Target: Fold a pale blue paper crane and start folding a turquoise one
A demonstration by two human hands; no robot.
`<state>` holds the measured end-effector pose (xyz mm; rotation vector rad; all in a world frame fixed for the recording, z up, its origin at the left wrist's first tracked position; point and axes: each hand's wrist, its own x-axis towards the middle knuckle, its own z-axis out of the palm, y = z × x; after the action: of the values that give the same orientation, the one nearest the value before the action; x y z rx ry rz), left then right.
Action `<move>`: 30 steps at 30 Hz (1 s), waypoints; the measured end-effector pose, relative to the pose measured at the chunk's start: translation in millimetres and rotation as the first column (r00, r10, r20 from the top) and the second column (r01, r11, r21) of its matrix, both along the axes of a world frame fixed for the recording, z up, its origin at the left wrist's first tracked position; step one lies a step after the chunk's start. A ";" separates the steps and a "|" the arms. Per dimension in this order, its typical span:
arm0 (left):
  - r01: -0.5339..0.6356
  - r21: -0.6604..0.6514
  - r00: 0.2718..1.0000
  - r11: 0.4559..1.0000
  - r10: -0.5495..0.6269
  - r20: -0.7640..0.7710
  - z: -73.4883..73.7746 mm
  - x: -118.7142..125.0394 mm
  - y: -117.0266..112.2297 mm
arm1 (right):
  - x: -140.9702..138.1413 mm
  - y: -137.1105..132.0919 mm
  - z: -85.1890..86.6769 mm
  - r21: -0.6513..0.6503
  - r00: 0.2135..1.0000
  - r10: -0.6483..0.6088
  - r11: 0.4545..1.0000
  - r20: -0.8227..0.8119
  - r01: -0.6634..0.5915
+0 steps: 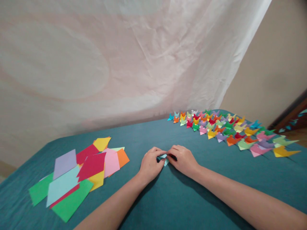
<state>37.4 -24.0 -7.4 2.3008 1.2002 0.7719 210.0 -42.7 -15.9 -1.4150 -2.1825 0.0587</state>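
- Fingers cover much of the small light-blue paper (164, 157), just below the middle of the frame, so its full folded form cannot be made out; a pale pointed flap shows between the hands.
- The left hand (152, 161) pinches this paper from its left side, thumb and forefinger curved around a small dark gap.
- The right hand (182, 158) has its fingertips drawn together on the paper's right edge; its lower fingers are tucked out of sight.
- Both forearms are cut off, the left by the bottom edge, the right at the lower right corner.
- At the right, many folded paper birds (208, 134) stand in rows, with pointed tails and crisp creases; those farther back overlap and blur into one another.
- At the right edge, a dark brown surface (291, 111) is cut off, with small bluish shapes too indistinct to identify.
- In the lower left, flat matte paper sheets (92, 166) with straight edges overlap, partly hiding one another: red, green, yellow, pink, orange, lilac, pale blue.
- A teal cloth (144, 137), faintly wrinkled at the left, covers the table.
- Across the top hangs a pale, creased fabric (120, 64) with a faint rounded pattern; beige wall (271, 48) shows at upper right.
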 end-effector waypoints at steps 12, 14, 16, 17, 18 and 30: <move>0.005 0.136 0.992 0.991 0.013 -0.128 4.1 0.1 -5.6 | -0.8 -4.9 5.9 0.115 0.974 0.025 0.992 0.223 -0.052; 0.009 0.152 0.989 0.988 0.014 -0.149 4.6 -0.4 -6.1 | -0.9 -4.7 6.0 0.123 0.973 0.027 0.991 0.227 -0.056; 0.020 0.168 0.986 0.986 0.008 -0.168 5.2 -0.9 -6.8 | -0.8 -4.3 5.6 0.132 0.973 0.026 0.990 0.230 -0.058; 0.027 0.177 0.984 0.984 0.004 -0.176 5.6 -1.2 -7.1 | -0.7 -4.1 5.2 0.136 0.972 0.026 0.989 0.232 -0.059; 0.034 0.188 0.983 0.982 0.001 -0.185 5.9 -1.5 -7.5 | -0.5 -3.8 4.8 0.141 0.971 0.026 0.988 0.236 -0.060; 0.114 0.257 0.959 0.960 -0.039 -0.281 7.1 -3.4 -8.0 | 1.0 -5.7 7.7 0.083 0.976 0.035 0.995 0.214 -0.053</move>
<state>34.0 -32.1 -0.4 2.7375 1.1687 0.6377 211.0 -48.4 -8.2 -1.3777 -2.3575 -0.1792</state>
